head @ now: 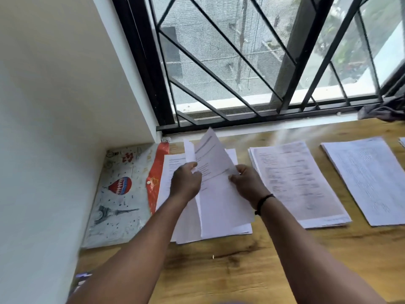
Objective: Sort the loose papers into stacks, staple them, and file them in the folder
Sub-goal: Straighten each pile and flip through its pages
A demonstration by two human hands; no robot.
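Observation:
A loose pile of white printed papers (221,216) lies on the wooden table (241,270) in front of me. My left hand (185,183) pinches a narrow lifted sheet (189,151) at its lower part. My right hand (246,183) pinches the right edge of a sheet (210,154) that is raised and tilted above the pile. Right of the pile lie two more paper stacks, one in the middle (295,183) and one further right (368,178). A printed folder (119,194) with a balloon and tower pattern and a red flap lies flat at the left.
A white wall (54,106) closes the left side. A barred window (252,62) runs along the table's far edge. A dark cloth (385,109) lies at the far right by the sill. Another paper edge (402,141) shows at the right border.

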